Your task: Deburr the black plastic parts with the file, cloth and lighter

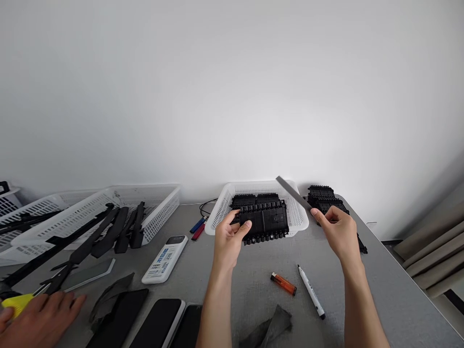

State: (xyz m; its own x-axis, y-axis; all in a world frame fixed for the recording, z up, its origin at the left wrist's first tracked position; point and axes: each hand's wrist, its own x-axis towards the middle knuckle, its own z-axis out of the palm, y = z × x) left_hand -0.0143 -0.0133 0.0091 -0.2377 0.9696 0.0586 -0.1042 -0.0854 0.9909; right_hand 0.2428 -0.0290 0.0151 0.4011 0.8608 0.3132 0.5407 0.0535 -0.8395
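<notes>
My left hand [229,238] grips the left end of a black ribbed plastic block [266,222] that lies partly in a small white basket [223,205]. A thin grey metal strip [293,192] slants up to the left over the basket's right rim, pinched at its lower end by my right hand [338,231]. More black blocks [324,198] are stacked on the table just behind my right hand.
An orange lighter [283,283] and a white marker [311,291] lie in front of me. A remote [165,258], several phones [155,324], two pens [198,228] and large baskets of black strips [119,227] sit left. Another person's hand [39,316] rests at bottom left.
</notes>
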